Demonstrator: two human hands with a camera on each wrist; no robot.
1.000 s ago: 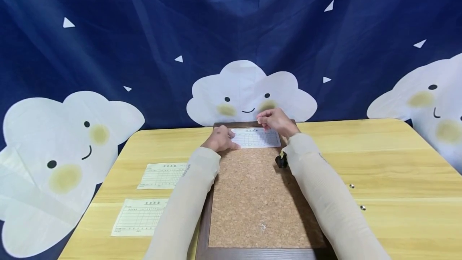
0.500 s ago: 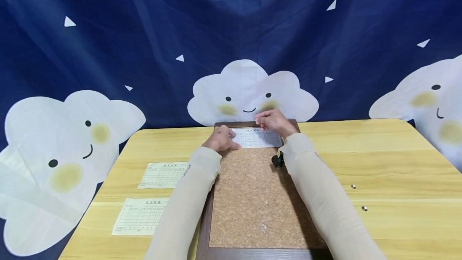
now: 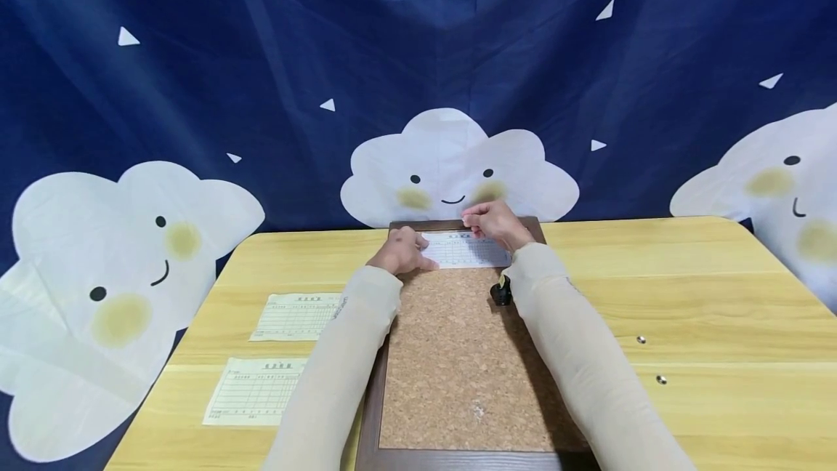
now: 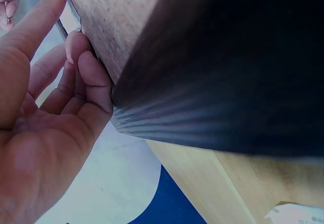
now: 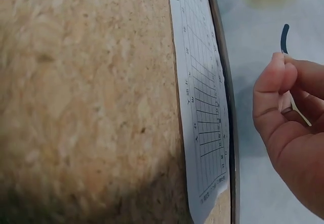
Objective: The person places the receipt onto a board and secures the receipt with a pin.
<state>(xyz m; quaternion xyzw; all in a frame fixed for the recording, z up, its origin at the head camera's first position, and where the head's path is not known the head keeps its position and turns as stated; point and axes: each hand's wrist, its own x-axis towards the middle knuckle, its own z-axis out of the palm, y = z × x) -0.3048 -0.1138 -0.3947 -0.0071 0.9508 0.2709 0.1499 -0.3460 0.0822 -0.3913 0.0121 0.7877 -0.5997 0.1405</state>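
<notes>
A white printed form (image 3: 466, 251) lies across the top of a cork board (image 3: 471, 355) with a dark brown frame. My left hand (image 3: 400, 250) presses on its left end, with thumb and index finger on the paper. In the left wrist view the other fingers of my left hand (image 4: 55, 102) are bent against the frame's edge. Above the form's upper edge, my right hand (image 3: 495, 224) pinches a small thumbtack between thumb and fingertips. Seen from the right wrist, that hand (image 5: 293, 117) stands apart from the board; the tack is mostly hidden by the fingers.
Two yellowish forms (image 3: 297, 317) (image 3: 255, 391) lie on the wooden table (image 3: 706, 267) left of the board. Two silver thumbtacks (image 3: 641, 339) (image 3: 661, 379) are on the right. A black wrist camera (image 3: 501, 292) shows beside the right sleeve. A blue curtain with clouds (image 3: 288, 35) hangs behind.
My right hand has shifted very slightly left and down above the form. The left hand keeps its place on the paper; the whole view has drifted a little.
</notes>
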